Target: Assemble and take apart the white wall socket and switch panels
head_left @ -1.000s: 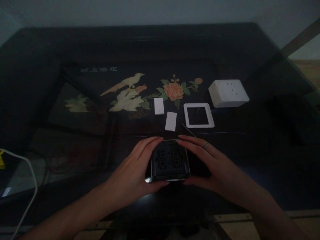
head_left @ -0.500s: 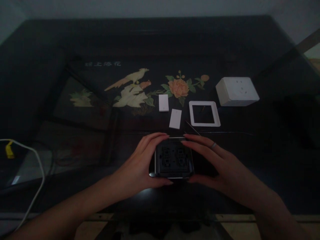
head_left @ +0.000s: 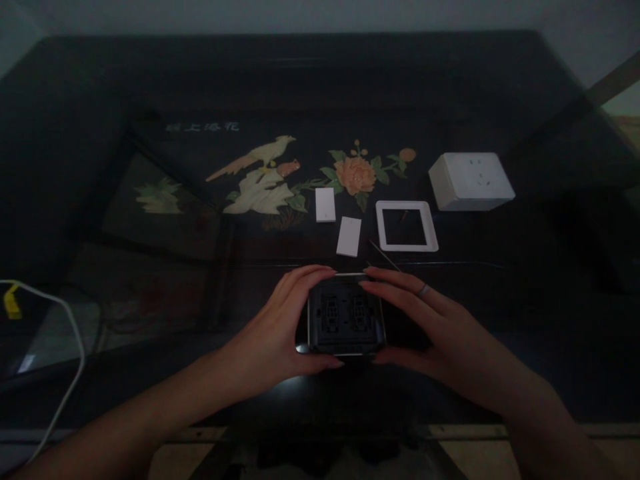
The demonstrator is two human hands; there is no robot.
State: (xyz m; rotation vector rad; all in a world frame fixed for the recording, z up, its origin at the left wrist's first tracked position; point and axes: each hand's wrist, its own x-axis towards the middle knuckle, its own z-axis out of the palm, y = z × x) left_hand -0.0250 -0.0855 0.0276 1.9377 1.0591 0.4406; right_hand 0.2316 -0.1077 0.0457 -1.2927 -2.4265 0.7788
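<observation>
A dark, square wall switch base (head_left: 345, 317) with a thin light edge lies face up near the front of the table. My left hand (head_left: 290, 320) grips its left side, fingers on the far edge and thumb on the near one. On the opposite side my right hand (head_left: 430, 320), with a ring on one finger, holds it the same way. Just beyond are two white rocker plates, an upper one (head_left: 325, 205) and a lower one (head_left: 349, 237). A white square frame (head_left: 433, 230) lies to their right, with a small screw (head_left: 404, 216) inside its opening.
A thin metal rod (head_left: 384, 255) lies beyond my right fingers. A white box (head_left: 473, 180) with socket markings stands at the right. At the left a white cable (head_left: 75, 320) with a yellow tag (head_left: 12, 301) runs over the glossy black table (head_left: 165, 73).
The whole view has shifted slightly, so everything sits a little further left. Both hands keep the same hold on the switch base.
</observation>
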